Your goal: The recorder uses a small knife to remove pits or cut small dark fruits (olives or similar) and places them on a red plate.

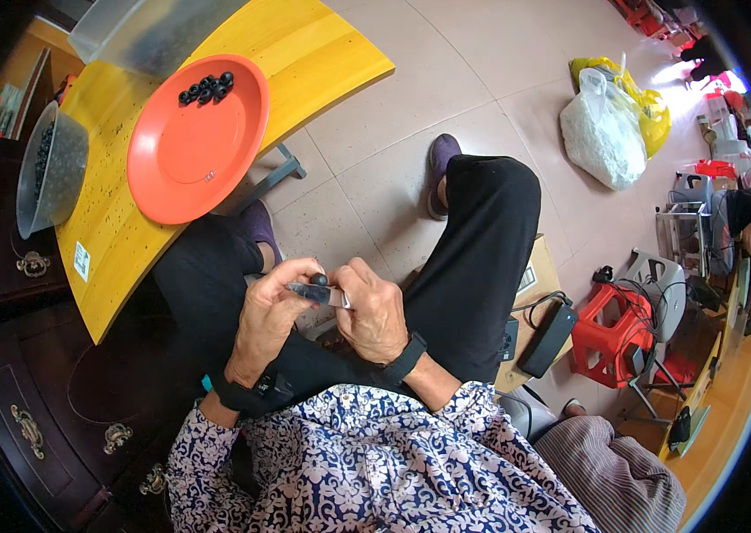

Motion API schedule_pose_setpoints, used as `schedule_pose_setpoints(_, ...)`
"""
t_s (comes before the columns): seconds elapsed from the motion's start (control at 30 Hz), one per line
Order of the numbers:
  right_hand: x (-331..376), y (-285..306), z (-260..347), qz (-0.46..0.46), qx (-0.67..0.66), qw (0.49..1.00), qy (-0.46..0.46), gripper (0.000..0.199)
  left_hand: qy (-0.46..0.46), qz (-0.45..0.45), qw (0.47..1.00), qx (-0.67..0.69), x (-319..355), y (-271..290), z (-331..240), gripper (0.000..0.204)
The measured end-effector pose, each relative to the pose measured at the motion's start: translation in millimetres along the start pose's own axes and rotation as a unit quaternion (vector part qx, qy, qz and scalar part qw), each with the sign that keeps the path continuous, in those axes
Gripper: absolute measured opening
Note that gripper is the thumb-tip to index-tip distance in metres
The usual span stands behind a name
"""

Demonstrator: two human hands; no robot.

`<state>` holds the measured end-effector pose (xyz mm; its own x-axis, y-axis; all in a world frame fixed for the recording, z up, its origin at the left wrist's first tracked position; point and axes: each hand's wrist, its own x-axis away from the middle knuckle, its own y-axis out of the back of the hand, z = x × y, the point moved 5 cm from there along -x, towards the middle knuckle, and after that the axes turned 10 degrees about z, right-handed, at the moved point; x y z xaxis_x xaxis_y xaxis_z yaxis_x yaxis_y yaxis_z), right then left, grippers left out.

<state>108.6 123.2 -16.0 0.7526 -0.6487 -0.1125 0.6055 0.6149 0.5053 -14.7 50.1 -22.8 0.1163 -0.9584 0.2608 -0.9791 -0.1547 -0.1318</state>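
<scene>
Above my lap the two hands are close together, fingers closed. My left hand (pixel 267 311) pinches a small round black piece (pixel 318 279), like those on the orange plate. Between the fingers of my right hand (pixel 372 313) is a flat, blade-like strip (pixel 338 298), pale at that end. Its dark grey part reaches across to the left thumb, just below the black piece. Whether the strip touches the piece cannot be told. The orange plate (pixel 162 191) sits on a yellow table at the left, with several black pieces (pixel 206 89) grouped at its far side.
The yellow table (pixel 322 53) also bears a translucent tub (pixel 64 169) of dark bits and a larger clear bin (pixel 140 35). Dark drawers (pixel 29 382) stand at left. Rightward are a cardboard box (pixel 540 266) with a black case, a red stool (pixel 611 333), and filled bags (pixel 602 133).
</scene>
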Motion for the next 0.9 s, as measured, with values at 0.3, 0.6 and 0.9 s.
schedule_pose_setpoints(0.3,4,-3,-29,0.055,-0.349,0.917,-0.183,0.012,0.009,-0.026,0.999,-0.017,4,-2,-3,0.023)
schedule_pose_setpoints(0.6,2,-3,-19,0.05,-0.528,0.827,-0.188,0.015,0.001,-0.038,0.998,-0.055,2,-8,3,0.024)
schedule_pose_setpoints(0.9,7,-12,-33,0.069,-0.546,0.807,-0.213,0.02,-0.011,-0.004,1.0,-0.015,-1,-10,-1,0.024)
